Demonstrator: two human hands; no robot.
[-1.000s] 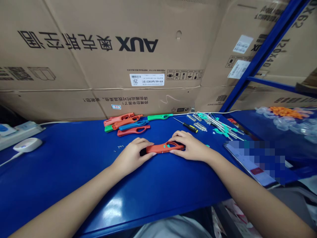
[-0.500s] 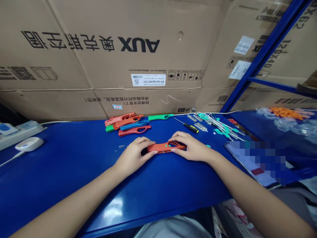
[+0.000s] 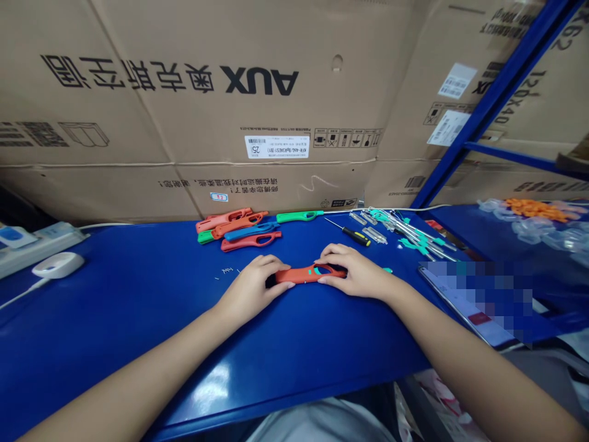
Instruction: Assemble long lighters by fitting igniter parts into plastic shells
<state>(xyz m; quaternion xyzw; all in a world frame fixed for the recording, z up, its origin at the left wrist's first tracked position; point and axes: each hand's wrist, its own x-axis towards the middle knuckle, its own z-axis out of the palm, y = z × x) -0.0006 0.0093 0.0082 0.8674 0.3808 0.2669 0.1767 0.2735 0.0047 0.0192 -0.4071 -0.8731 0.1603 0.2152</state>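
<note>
An orange-red utility lighter casing [image 3: 299, 275] with a teal piece inside its trigger loop lies crosswise just over the tabletop. My left hand [image 3: 253, 282] grips its left end between thumb and fingers. Around the loop end, my right hand [image 3: 352, 270] is closed, with the thumb at the near side and fingertips at the far side. Both casing ends are partly covered by my hands. Several small screws [image 3: 227, 270] lie just left of my left hand. Beyond my right hand rests a black and yellow screwdriver [image 3: 356, 237].
Red, orange and blue lighter casings [image 3: 251, 232] are piled at the back, beside a green casing [image 3: 294, 217]. Metal rods with teal parts [image 3: 414, 236] lie right, near a phone [image 3: 460, 301]. A power strip [image 3: 41, 245] sits left. Cardboard [image 3: 184, 123] walls the table's back.
The casing has turned slightly in my hands, showing more of the teal piece in the loop. Both hands keep their hold in nearly the same place.
</note>
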